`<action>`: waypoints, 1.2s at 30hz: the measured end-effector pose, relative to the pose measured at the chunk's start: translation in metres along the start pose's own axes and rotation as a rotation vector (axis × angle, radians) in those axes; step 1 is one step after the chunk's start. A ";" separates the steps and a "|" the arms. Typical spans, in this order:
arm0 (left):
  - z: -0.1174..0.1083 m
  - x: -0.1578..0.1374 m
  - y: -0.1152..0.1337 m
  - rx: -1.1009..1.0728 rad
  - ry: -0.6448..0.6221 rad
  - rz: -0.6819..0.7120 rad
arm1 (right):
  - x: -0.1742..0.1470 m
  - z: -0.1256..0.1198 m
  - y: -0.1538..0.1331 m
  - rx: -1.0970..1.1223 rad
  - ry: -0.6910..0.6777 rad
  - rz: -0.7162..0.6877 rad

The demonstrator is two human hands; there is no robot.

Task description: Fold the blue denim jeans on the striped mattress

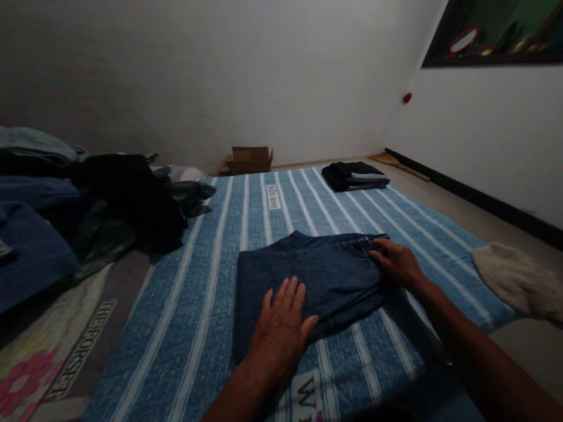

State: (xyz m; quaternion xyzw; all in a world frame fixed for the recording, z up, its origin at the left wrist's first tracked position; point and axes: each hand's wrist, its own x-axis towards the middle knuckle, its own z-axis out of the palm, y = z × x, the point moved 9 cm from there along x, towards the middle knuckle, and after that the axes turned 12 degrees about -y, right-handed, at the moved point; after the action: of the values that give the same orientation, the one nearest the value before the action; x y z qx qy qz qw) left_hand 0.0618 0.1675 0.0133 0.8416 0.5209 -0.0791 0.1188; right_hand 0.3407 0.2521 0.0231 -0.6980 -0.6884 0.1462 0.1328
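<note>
Dark blue denim trousers (334,266) lie folded on the blue and white striped bedspread (229,234) in front of me. My left hand (284,322) rests flat on the left part of the denim, fingers stretched out. At the right end, my right hand (396,261) pinches the edge near the waistband, its fingertips closed on the cloth. The far layer of denim sticks out a little beyond the top fold. Some of the near right side is in shadow under my right arm.
A heap of loose clothes (132,193) lies on the left. Folded dark clothes (354,176) sit at the far right corner. A cardboard box (250,159) stands by the back wall. A beige fluffy cloth (514,281) hangs at the right edge.
</note>
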 end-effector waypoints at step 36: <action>-0.045 -0.018 -0.060 -0.751 0.296 -0.025 | 0.000 0.001 0.005 0.045 0.044 -0.028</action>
State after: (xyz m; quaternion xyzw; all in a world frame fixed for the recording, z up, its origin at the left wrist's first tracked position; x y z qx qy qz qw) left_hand 0.0005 0.1901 0.0537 0.7357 0.5352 0.2373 0.3407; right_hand 0.3447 0.2524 0.0207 -0.6881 -0.6915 0.1445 0.1655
